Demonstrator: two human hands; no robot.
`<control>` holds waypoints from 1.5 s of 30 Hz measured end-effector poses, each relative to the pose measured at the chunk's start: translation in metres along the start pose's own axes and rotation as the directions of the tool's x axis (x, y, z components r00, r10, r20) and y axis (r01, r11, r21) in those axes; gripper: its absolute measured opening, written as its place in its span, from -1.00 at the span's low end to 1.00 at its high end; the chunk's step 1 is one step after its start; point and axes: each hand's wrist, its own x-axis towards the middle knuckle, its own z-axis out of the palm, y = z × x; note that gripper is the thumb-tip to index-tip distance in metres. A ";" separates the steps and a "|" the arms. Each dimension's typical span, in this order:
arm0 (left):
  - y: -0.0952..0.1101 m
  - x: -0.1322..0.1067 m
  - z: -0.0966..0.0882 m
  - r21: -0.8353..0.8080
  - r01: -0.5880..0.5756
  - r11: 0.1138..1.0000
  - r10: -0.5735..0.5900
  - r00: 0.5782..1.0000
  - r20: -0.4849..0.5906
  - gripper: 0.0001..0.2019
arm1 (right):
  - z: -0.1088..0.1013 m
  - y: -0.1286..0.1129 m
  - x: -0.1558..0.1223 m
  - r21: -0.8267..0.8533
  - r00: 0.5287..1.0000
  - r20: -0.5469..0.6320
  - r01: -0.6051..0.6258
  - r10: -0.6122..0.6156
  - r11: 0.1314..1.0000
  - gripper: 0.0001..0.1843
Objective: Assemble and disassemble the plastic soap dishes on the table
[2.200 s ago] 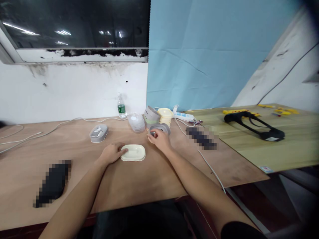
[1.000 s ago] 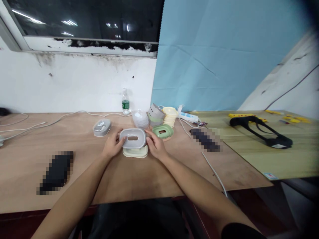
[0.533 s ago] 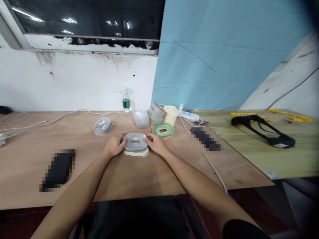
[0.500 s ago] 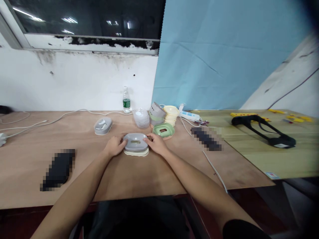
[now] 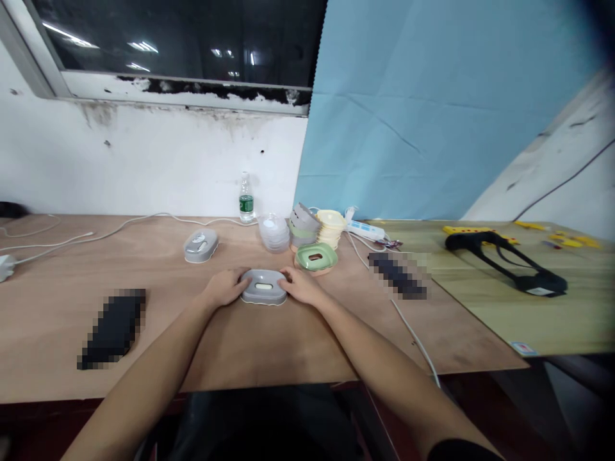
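A grey oval lid (image 5: 264, 285) with a slot in its top sits pressed down over a cream oval base, whose edge just shows beneath it, on the wooden table (image 5: 269, 346). My left hand (image 5: 225, 288) grips the lid's left end and my right hand (image 5: 298, 287) grips its right end, fingers curled against the rim. A green lid on a base (image 5: 316, 257) lies just behind my right hand. Another closed grey box (image 5: 200, 245) stands further back on the left.
Stacks of clear, grey and cream parts (image 5: 302, 230) stand at the back by a water bottle (image 5: 246, 200). A white power strip (image 5: 368, 229) and its cable (image 5: 413, 336) run along the right. Two blurred dark objects (image 5: 113, 326) lie on the table, and a black strap (image 5: 500, 259) on the lighter board.
The grey lid was brought from the right, lowered over the cream base and pushed down until the base is almost covered. Both hands stay on its ends.
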 end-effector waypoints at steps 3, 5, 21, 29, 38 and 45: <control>-0.001 0.000 0.001 0.024 0.000 1.000 0.000 1.000 0.023 -0.56 | 0.001 -0.002 -0.002 -0.041 0.999 -0.037 -0.002 0.000 0.999 -0.71; -0.002 0.001 0.002 0.039 0.011 0.999 -0.012 1.000 0.029 -0.56 | -0.002 -0.004 -0.001 -0.067 0.996 -0.091 -0.024 0.018 0.997 -0.69; 0.005 0.002 -0.003 0.082 0.157 0.984 -0.157 0.988 -0.011 -0.48 | -0.038 -0.018 0.100 -0.361 0.947 -0.233 0.126 -0.220 0.924 -0.64; 0.004 0.004 -0.003 0.072 0.149 0.986 -0.149 0.989 -0.002 -0.48 | -0.029 -0.016 0.105 -0.283 0.938 -0.285 0.112 -0.195 0.953 -0.79; -0.001 0.003 -0.001 0.031 0.163 0.986 -0.161 0.985 -0.062 -0.40 | -0.023 -0.035 0.063 0.126 0.800 -0.589 0.231 -0.115 0.965 -0.80; 0.003 0.000 -0.011 -0.181 -0.021 0.983 -0.049 0.925 -0.376 -0.37 | 0.004 -0.034 0.015 0.670 0.933 -0.361 0.252 0.010 0.698 -0.58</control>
